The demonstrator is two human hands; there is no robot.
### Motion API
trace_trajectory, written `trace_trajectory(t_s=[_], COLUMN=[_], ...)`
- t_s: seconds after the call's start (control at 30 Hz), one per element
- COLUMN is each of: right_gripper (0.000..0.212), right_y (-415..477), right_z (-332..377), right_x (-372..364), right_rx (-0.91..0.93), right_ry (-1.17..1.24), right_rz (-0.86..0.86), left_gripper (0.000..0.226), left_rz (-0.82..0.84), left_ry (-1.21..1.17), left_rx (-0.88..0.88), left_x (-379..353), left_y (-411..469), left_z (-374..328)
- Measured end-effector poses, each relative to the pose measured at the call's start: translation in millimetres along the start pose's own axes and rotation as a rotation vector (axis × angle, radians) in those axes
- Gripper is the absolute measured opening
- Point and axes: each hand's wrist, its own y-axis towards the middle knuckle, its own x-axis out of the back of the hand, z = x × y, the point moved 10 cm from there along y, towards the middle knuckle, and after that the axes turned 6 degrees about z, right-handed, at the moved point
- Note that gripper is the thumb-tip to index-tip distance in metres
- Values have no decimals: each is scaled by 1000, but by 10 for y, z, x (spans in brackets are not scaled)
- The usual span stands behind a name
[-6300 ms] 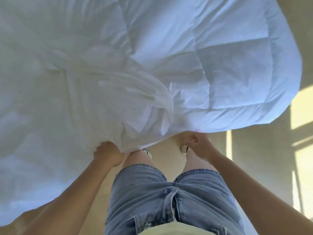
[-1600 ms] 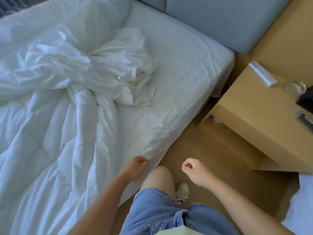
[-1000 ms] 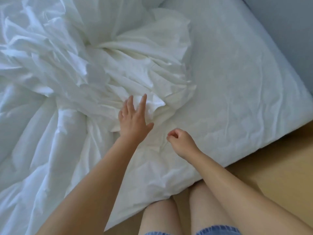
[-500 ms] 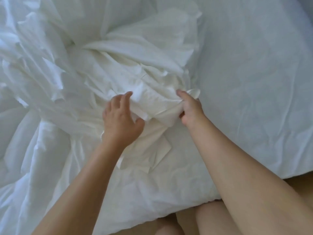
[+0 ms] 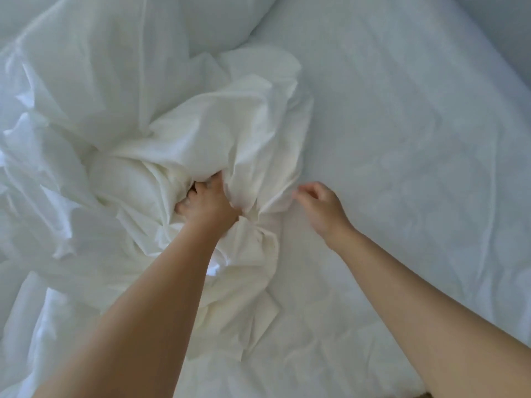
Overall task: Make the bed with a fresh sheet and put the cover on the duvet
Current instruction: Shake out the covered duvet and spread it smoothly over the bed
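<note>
A crumpled white duvet cover (image 5: 218, 133) lies heaped on the left half of the bed. My left hand (image 5: 207, 205) grips a thick bunch of its fabric, with the fingers buried in the folds. My right hand (image 5: 319, 211) is just to the right of the heap, its curled fingertips pinching the cover's near edge, where a taut crease runs to them. The white fitted sheet (image 5: 416, 139) lies flat over the mattress on the right. More white bedding, the duvet (image 5: 43, 326), spreads across the lower left.
A white pillow (image 5: 224, 18) lies at the top behind the heap. A strip of grey headboard (image 5: 514, 30) shows in the top right corner. Both of my forearms reach in from the bottom edge.
I have leaned in over the bed. My left hand went from resting on the cover to gripping a bunch of it. My right hand slid right, to the cover's edge.
</note>
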Motion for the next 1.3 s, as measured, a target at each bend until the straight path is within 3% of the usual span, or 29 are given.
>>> trace_trajectory(t_s=[0.07,0.13,0.2,0.3,0.37,0.43,0.5,0.53,0.6,0.67,0.77,0.87,0.93,1.03,1.1,1.2,1.3], right_gripper=[57,79,69,32,32,32,31,31,32,35,58,90,93,68,44,39,45], right_y=[264,478,596,497,232,-106,-220,-204,-107,7,-109,-469,-878,-1259,-1212,-873,-602], right_z=[107,288,474,797,1112,1330,1291,1221,1052,772,125,-442,-728,-856,-706,-354,13], right_x=[31,-132,-362,-778,-1134,-1441,-1521,-1463,-1151,-607,55,-226,-733,-1387,-1620,-1549,-1236], right_rx=[-43,-64,-70,17,242,411,367,311,215,118,-51,-163,-249,-259,-165,-68,6], right_ry=[69,265,380,76,-219,-374,-302,-231,-136,-21,84,69,156,194,194,7,-121], right_rz=[-2,105,214,310,348,389,429,421,290,18,-294,-85,185,493,555,312,-17], left_gripper=[112,123,131,129,112,82,65,67,83,94,109,119,122,120,118,93,68], left_rz=[18,55,78,98,109,92,59,37,-64,-136,-130,-91,-70,-52,-74,-131,-220], left_ry=[60,110,141,148,49,-159,-349,-414,-408,-271,-24,168,199,-41,-237,-545,-634], left_rx=[6,15,12,36,87,76,-18,-69,-155,-210,-328,-326,-147,164,167,-30,-89], left_x=[-36,-121,-160,-193,-231,-271,-241,-205,-78,4,-201,-637,-844,-843,-753,-458,-201], left_y=[33,58,74,101,137,156,68,-21,-253,-513,-907,-1205,-1269,-1234,-1103,-893,-816], left_z=[11,18,15,68,187,312,333,316,275,232,255,557,974,1549,1632,1463,1472])
